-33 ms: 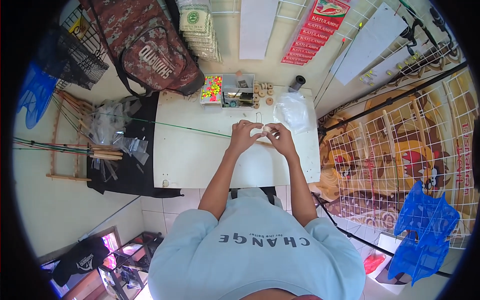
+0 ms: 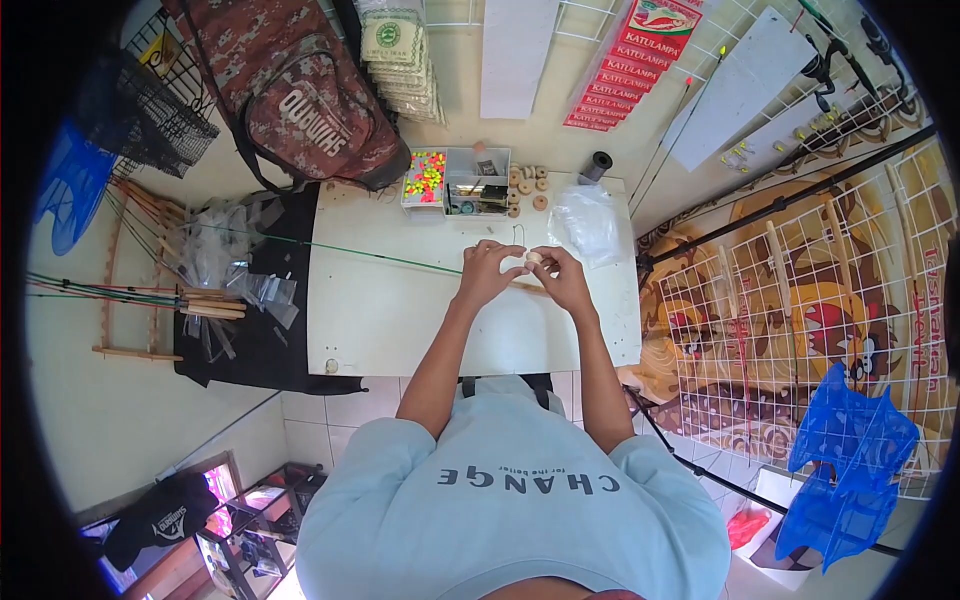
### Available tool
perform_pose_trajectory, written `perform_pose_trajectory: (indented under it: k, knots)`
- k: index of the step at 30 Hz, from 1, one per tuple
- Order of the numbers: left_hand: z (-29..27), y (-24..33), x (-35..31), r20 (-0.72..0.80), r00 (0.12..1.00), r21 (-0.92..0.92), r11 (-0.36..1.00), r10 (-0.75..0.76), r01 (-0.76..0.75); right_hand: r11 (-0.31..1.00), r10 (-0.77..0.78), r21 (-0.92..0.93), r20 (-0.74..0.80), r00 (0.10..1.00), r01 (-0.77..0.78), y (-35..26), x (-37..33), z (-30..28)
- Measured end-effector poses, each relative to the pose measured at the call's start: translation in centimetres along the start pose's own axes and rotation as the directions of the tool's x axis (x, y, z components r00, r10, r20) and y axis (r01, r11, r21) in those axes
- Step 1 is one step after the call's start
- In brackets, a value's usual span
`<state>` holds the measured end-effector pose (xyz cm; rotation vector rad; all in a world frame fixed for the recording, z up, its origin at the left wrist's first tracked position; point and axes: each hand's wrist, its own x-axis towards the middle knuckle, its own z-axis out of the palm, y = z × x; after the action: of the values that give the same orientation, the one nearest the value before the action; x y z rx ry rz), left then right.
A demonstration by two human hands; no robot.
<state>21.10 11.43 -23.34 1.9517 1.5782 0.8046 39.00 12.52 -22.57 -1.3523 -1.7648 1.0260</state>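
Over the white table, my left hand [image 2: 488, 272] and my right hand [image 2: 562, 276] meet with fingers closed around a small pale wooden spool [image 2: 534, 259]. The fingertips of both hands pinch it from either side and hide part of it. A thin dark loop of line [image 2: 519, 234] rises just beyond the spool. Under my hands lies a slim green fishing rod [image 2: 385, 257]; its tip reaches out to the left. Part of its pale handle [image 2: 528, 288] shows between my wrists.
Behind my hands stand a tray of bright floats [image 2: 424, 178], a divided box [image 2: 477, 211], several wooden spools [image 2: 527, 180] and clear plastic bags [image 2: 585, 222]. More rods [image 2: 210, 304] lie at left on black cloth. A camouflage bag [image 2: 310, 110] hangs above the table's far left.
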Motion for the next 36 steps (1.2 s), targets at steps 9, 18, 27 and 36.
perform_pose_trajectory:
  k: [9,18,27,36]
  knots:
    - [-0.9,-0.3,-0.1,-0.02,1.0,0.016,1.0,-0.023,0.023,0.953,0.01,0.304,0.043,0.999,-0.023,-0.8,0.5,1.0]
    - [-1.5,0.2,0.1,-0.014,1.0,0.047,0.999,-0.001,0.001,0.994,-0.105,0.024,-0.017,0.994,0.105,-2.2,0.6,0.6]
    - [-1.4,-0.4,0.3,-0.061,0.997,0.046,0.998,0.047,-0.044,0.978,-0.145,-0.149,-0.002,0.989,0.143,-2.7,1.1,0.4]
    - [-1.8,-1.0,0.5,-0.054,0.996,0.066,0.996,0.066,-0.063,0.988,-0.157,0.005,0.02,0.987,0.157,-3.7,1.2,0.3]
